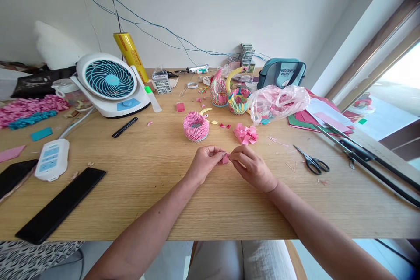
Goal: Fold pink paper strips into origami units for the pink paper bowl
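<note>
Between my two hands, just above the wooden table [138,197], is a small pink paper piece [225,159]. My left hand [206,162] pinches its left side between thumb and fingers. The fingertips of my right hand [251,166] close on its right side. Beyond my hands stands a round pink basket of folded paper [196,127] with a yellow curved neck. A pile of pink paper strips [246,134] lies just past my right hand. Two more folded-paper pieces, one pink [219,92] and one multicoloured [239,99], stand farther back.
Black scissors [311,162] and a long paper trimmer [357,151] lie on the right. A pink plastic bag [278,103] is behind them. On the left are a white fan [111,83], a black pen [125,127], a power strip [51,159] and a long black object [62,203].
</note>
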`<state>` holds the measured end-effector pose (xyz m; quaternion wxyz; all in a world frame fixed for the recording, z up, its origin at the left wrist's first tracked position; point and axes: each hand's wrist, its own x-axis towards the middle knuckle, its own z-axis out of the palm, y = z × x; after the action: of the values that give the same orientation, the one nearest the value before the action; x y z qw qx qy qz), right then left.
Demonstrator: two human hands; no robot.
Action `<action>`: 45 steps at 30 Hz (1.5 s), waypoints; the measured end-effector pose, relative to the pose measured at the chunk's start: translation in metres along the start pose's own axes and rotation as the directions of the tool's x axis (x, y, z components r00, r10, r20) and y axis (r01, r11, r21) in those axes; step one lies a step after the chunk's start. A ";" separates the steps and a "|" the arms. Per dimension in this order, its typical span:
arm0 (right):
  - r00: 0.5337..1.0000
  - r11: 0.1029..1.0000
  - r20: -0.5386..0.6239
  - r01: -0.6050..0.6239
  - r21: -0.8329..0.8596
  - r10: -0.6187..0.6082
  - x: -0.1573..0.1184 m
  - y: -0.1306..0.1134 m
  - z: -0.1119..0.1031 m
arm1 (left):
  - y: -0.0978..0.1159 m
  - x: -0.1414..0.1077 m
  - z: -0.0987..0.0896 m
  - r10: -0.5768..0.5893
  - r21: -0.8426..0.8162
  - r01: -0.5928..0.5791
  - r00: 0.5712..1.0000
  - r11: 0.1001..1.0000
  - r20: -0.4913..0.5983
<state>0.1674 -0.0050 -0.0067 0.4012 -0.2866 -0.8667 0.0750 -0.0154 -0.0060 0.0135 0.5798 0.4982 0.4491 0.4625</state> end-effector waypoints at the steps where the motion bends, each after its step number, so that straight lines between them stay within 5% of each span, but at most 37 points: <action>1: 1.000 1.000 0.009 0.011 -0.018 -0.011 0.000 0.001 0.000 | 0.000 0.000 0.000 -0.007 -0.010 0.007 1.000 1.000 0.001; 16: 0.999 1.000 0.039 0.021 0.020 -0.022 0.001 0.001 0.000 | -0.004 0.001 -0.004 0.117 0.145 -0.121 0.993 0.982 0.031; 21: 0.989 0.969 0.004 -0.146 0.200 0.148 0.003 -0.005 -0.002 | -0.002 0.001 -0.007 0.175 0.251 -0.176 0.984 0.952 0.028; 26: 0.855 0.718 0.112 -0.491 0.494 0.507 0.006 -0.001 0.006 | -0.006 0.003 -0.008 0.252 0.361 -0.247 0.967 0.899 0.035; 33: 0.685 0.322 0.311 -0.631 0.706 0.659 0.013 -0.003 0.012 | -0.007 0.001 -0.006 0.338 0.463 -0.310 0.941 0.830 0.024; 41: 0.602 0.099 0.422 -0.643 0.759 0.678 0.010 -0.004 0.011 | -0.006 0.002 -0.006 0.360 0.495 -0.342 0.931 0.799 0.062; 45: 0.622 0.154 0.386 -0.638 0.755 0.681 0.011 -0.004 0.010 | -0.006 0.001 -0.005 0.364 0.499 -0.344 0.929 0.795 0.062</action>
<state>0.1529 -0.0018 -0.0048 0.4303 -0.4016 -0.4884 0.6443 -0.0198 -0.0048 0.0066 0.3250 0.6980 0.4631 0.4390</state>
